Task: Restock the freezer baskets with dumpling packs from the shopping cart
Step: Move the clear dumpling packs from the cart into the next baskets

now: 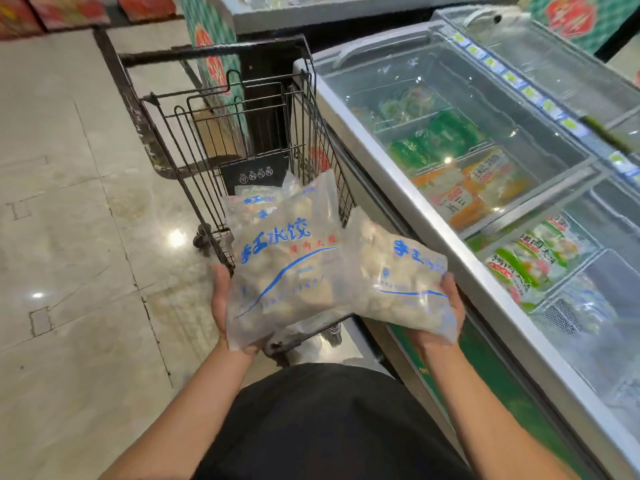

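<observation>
My left hand (221, 303) grips the lower left edge of a clear dumpling pack (287, 265) with blue lettering, held above the cart's near end. My right hand (446, 313) supports a second dumpling pack (398, 278) from below, close to the freezer's rim. The black wire shopping cart (194, 133) stands in front of me, with more dumpling packs (252, 206) lying in its bottom, partly hidden behind the held ones. The chest freezer (408, 202) is on my right, with baskets of frozen goods under its glass.
Green packs (436, 140), orange packs (474, 192) and green-and-white packs (533, 261) fill the freezer baskets. A second freezer (554, 46) stands behind. Beige tiled floor (69, 237) spreads to the left. Red boxes (69, 8) sit at the far left.
</observation>
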